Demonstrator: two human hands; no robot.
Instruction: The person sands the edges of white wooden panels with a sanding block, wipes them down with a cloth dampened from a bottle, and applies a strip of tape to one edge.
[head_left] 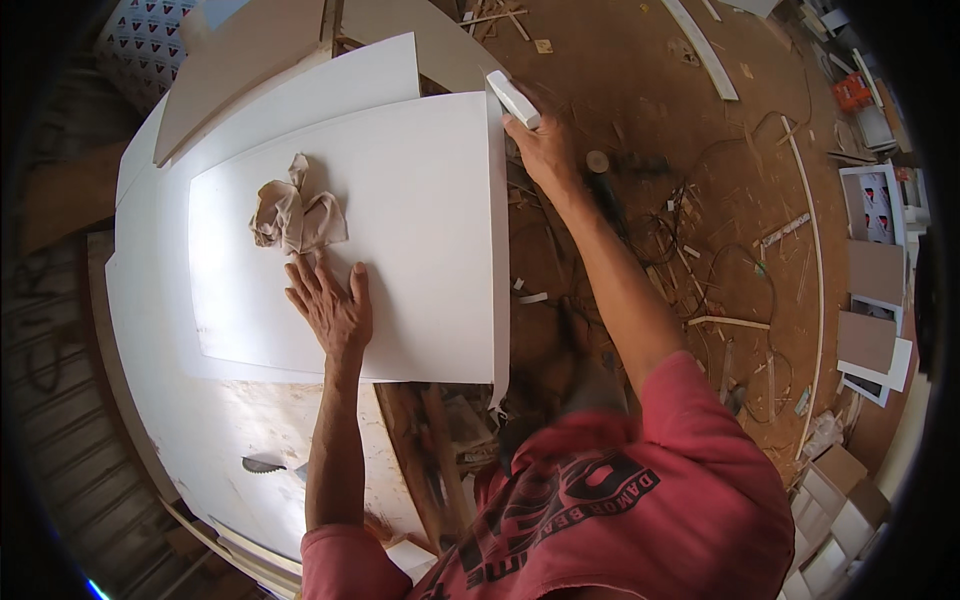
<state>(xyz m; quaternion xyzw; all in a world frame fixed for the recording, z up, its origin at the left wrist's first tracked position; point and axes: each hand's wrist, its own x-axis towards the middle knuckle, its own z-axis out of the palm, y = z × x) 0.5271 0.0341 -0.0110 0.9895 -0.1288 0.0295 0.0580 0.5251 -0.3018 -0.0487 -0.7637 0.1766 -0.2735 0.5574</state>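
Grasping white block (516, 100) in right grip (547, 155), fingers closed round its near end, by far right corner of white panel (420, 250). My left grip (335, 305) released, fingers spread palm-down on panel, tips at or just beside crumpled cloth (297, 215). Pale strip (499, 250) seems to run whole right edge, so that much looks done; ragged tail at near corner looks unfinished. Panel lies over bench (255, 410), dark toothed blade (262, 465) nearby. Scraps litter floor (640, 50).
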